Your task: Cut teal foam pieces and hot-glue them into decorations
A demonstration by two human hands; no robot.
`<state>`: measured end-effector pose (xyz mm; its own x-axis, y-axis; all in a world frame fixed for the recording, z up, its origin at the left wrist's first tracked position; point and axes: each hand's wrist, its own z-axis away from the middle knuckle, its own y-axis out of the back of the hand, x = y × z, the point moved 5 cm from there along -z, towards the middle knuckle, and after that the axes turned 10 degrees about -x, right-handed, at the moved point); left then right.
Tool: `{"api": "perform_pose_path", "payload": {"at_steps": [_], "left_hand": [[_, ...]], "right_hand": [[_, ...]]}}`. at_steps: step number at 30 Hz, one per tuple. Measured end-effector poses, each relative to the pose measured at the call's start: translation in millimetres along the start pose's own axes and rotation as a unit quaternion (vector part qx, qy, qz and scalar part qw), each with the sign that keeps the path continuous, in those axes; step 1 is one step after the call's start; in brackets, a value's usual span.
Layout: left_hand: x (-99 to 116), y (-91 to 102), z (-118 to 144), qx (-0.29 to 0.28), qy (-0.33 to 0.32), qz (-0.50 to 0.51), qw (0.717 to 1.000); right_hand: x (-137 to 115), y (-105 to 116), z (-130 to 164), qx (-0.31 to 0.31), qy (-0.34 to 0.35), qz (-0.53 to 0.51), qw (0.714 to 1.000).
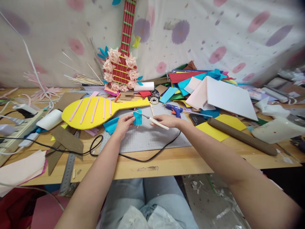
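My left hand [125, 124] pinches a small piece of blue paper [138, 118] above the grey cutting mat [154, 141]. In my right hand [165, 121] is a pair of scissors with white handles [160, 123]. Their blades point left and lie across the upper part of the paper; whether they are closed on it I cannot tell. Behind my left hand rests a yellow guitar-shaped cutout [95, 111] with pink strips on its body. More folded blue paper [111, 125] lies just left of that hand.
A red model guitar [121, 68] with paper flowers leans against the back curtain. A blue glue gun [174, 109] lies beyond my right hand, its black cord [152, 160] looping across the mat. Coloured sheets [194, 82] pile up at back right, near a brown roll [241, 136]. A metal ruler [69, 168] overhangs the front edge.
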<state>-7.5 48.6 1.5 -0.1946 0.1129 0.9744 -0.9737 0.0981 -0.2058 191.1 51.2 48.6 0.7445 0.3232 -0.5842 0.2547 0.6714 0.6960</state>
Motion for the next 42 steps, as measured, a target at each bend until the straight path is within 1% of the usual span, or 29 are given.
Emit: {"api": "perform_pose_path", "payload": {"at_steps": [4, 9, 13, 19, 27, 32, 34, 35, 37, 39, 40, 42], "left_hand": [[0.4, 0.7, 0.0, 0.000, 0.002, -0.010, 1.000], [0.9, 0.3, -0.1, -0.007, 0.008, -0.019, 1.000], [1.0, 1.1, 0.2, 0.002, 0.009, -0.012, 1.000], [1.9, 0.3, 1.0, -0.001, 0.006, -0.015, 1.000], [0.9, -1.5, 0.1, -0.013, 0.007, -0.026, 1.000], [1.8, -1.1, 1.0, -0.002, 0.009, -0.015, 1.000], [1.1, -0.3, 0.8, 0.000, 0.009, -0.013, 1.000], [0.7, 0.2, 0.6, 0.002, 0.006, -0.010, 1.000], [0.1, 1.3, 0.0, 0.006, -0.004, -0.006, 1.000], [0.1, 1.9, -0.5, 0.010, -0.016, -0.005, 1.000], [0.1, 1.9, -0.7, 0.011, -0.020, -0.005, 1.000], [0.3, 1.6, -1.0, 0.014, -0.026, -0.004, 1.000]], "right_hand": [[-3.5, -1.7, -1.8, -0.003, 0.003, 0.005, 1.000], [-4.9, 0.4, -0.1, 0.008, 0.003, 0.010, 1.000], [-4.9, 2.5, 2.8, 0.018, -0.008, 0.012, 1.000], [0.9, 5.6, 4.7, 0.031, -0.016, 0.024, 0.999], [7.5, 7.3, 4.6, 0.032, -0.011, 0.030, 0.999], [9.0, 9.5, 4.1, 0.043, -0.019, 0.047, 0.998], [14.0, 13.5, 1.9, 0.067, -0.044, 0.063, 0.995], [18.3, 16.4, 0.5, 0.090, -0.067, 0.075, 0.991], [29.4, 22.2, -1.8, 0.152, -0.133, 0.106, 0.974], [40.9, 24.6, -3.9, 0.208, -0.193, 0.133, 0.950], [45.3, 24.0, -5.3, 0.227, -0.209, 0.142, 0.940], [50.3, 20.7, -8.9, 0.249, -0.211, 0.151, 0.933]]}}
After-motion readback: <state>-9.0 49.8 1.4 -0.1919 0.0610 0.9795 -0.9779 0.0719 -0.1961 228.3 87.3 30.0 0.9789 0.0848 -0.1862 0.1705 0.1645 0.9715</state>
